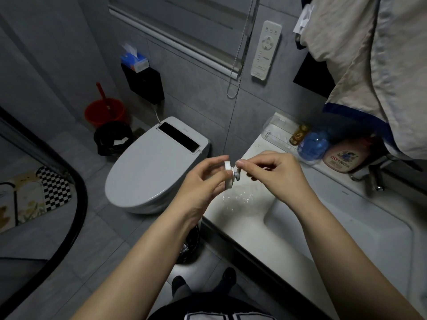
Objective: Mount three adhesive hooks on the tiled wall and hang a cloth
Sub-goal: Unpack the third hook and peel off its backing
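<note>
Two bare hands meet at the centre of the frame around one white round adhesive hook (229,173) with a small metal knob: the left hand (203,181) grips the disc at its edge, while the right hand (275,172) pinches at the side facing it. Just below them lies crumpled clear plastic wrap (240,199) on the pale sink counter (265,232). Further out, a closed white toilet (150,167) sits left of centre, and a beige cloth (379,72) hangs at upper right against the grey tiled wall (203,93).
</note>
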